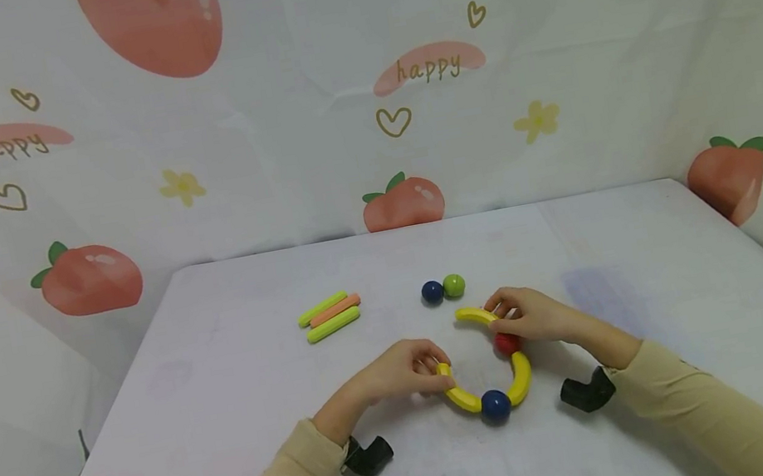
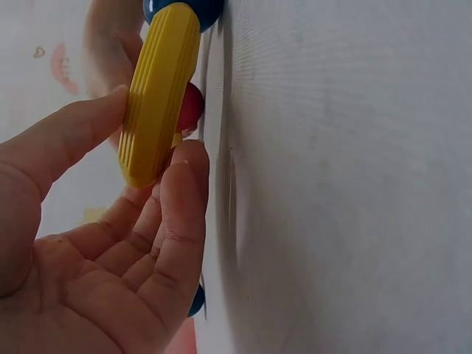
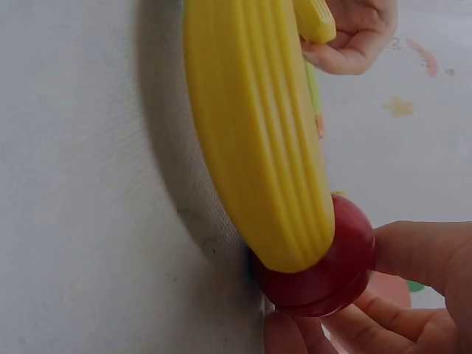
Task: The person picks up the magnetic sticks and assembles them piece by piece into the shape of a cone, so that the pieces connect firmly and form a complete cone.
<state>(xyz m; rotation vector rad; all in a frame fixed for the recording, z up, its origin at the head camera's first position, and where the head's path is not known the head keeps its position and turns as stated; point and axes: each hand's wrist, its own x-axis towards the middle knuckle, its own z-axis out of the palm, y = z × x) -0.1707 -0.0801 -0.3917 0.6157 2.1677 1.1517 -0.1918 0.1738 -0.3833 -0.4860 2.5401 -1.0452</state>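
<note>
A chain of yellow curved toy rods and balls lies in an open ring in the head view. My left hand point(image 1: 407, 368) pinches the free end of the left yellow curved rod point(image 2: 158, 103), thumb on one side and fingers on the other. That rod's lower end meets a dark blue ball point(image 1: 495, 406). From the ball, another yellow curved rod point(image 3: 258, 133) runs up to a red ball point(image 3: 324, 273). My right hand point(image 1: 531, 314) pinches the upper yellow curved rod point(image 1: 473, 314) close by the red ball, which partly hides those fingertips in the right wrist view.
Beyond the ring, a smaller dark blue ball point(image 1: 432, 292) sits beside a green ball point(image 1: 453, 286). Three straight sticks lie to the left, two lime green ones point(image 1: 333, 325) with an orange one point(image 1: 335, 310) between them. A printed cloth point(image 1: 301, 117) hangs behind the white table point(image 1: 201, 470).
</note>
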